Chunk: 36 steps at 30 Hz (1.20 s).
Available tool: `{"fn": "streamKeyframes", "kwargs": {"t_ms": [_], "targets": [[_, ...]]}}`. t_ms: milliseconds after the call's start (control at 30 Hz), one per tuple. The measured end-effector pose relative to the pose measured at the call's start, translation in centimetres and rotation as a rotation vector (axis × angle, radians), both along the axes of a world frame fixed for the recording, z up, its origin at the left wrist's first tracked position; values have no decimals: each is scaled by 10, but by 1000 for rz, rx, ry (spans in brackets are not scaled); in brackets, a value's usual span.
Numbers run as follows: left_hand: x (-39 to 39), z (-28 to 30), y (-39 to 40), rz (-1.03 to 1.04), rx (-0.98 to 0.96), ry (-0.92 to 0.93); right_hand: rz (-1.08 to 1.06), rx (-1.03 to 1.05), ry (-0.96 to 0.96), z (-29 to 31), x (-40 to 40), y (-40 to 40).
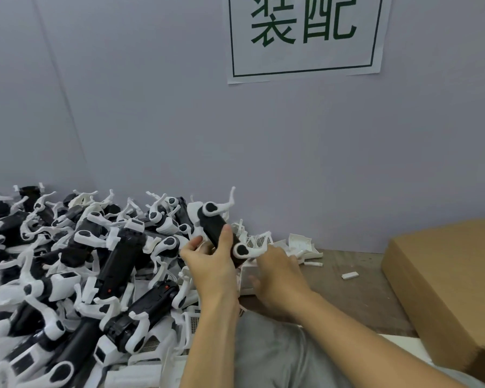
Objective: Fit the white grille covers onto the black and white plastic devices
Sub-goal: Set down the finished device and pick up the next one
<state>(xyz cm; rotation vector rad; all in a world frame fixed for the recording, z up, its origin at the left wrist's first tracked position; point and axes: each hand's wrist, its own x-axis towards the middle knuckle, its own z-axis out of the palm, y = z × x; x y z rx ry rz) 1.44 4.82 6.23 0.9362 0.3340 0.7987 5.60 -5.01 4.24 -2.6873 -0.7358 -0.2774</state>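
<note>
My left hand (210, 261) grips a black and white plastic device (216, 219) shaped like a dog, held tilted above the table with its white legs sticking up and out. My right hand (277, 273) is at the device's lower end and holds a white grille cover (248, 278) against it; the join is partly hidden by my fingers. A big pile of the same devices (76, 273) fills the table's left side. Loose white grille covers (261, 240) lie near the wall behind my hands.
A brown cardboard box (443, 284) stands at the right. The wooden table (353, 292) shows between it and my hands, with small white clips (350, 275) on it. A grey wall with a printed sign (305, 35) rises behind. More grille covers (191, 322) lie near my left forearm.
</note>
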Motion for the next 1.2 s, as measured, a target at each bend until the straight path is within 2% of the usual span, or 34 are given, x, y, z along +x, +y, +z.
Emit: {"fn": "streamKeyframes", "kwargs": {"t_ms": [67,167,233,300,433,500,600,900,1033,1200], "targets": [[0,-4,0,-2,55,44,-4,27,25,1,-1,4],[2,-7,-1,-40,122,104,4,263,17,1,-1,-2],[4,-9,-5,-79,123,109,-8,337,-16,-3,3,-13],[6,-11,-11,-113,94,116,-61,528,-3,-8,7,-31],[8,-12,-27,-305,-119,77,-219,1221,406,-19,1,-74],[7,-14,-34,-427,-149,93,-232,1449,531,-27,-5,-90],[4,-19,-44,-529,-143,194,-182,1640,625,-34,-10,-105],[5,-29,-66,-541,-37,283,-66,1860,744,-35,-4,-115],[8,-34,-75,-587,-51,371,-177,1807,497,-38,0,-112],[11,-44,-83,-577,159,365,-112,1447,121,-34,-11,-106]]}}
